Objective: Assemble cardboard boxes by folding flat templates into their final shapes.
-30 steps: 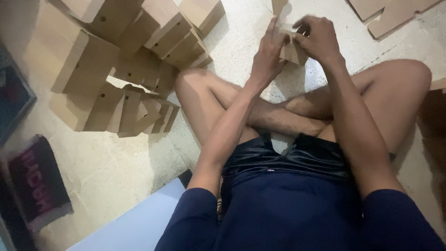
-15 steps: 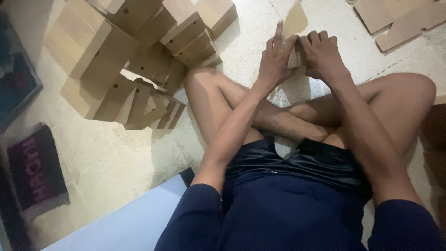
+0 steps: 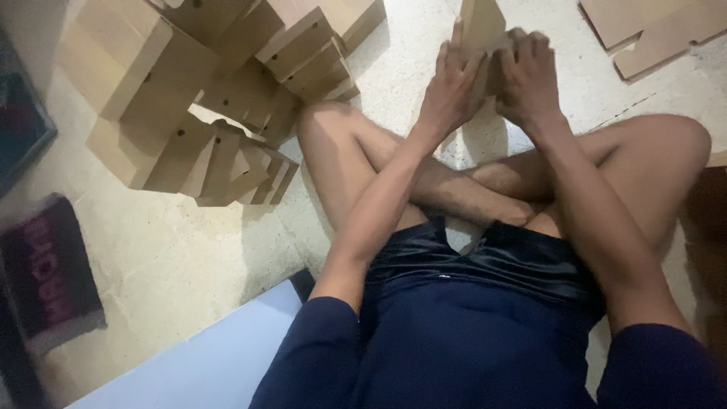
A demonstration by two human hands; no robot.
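Cardboard, a folded brown piece [image 3: 485, 30], stands out past the crossed legs, gripped between the left hand [image 3: 453, 91] and right hand [image 3: 530, 83]. The pale speckled floor [image 3: 174, 250] carries a heap of boxes [image 3: 219, 98] at left, flat sheets [image 3: 651, 30] top right.

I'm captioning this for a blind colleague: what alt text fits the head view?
A person sitting cross-legged on a pale floor presses a piece of brown cardboard between the left hand and right hand. A pile of folded cardboard boxes lies to their left, flat cardboard sheets to their right.
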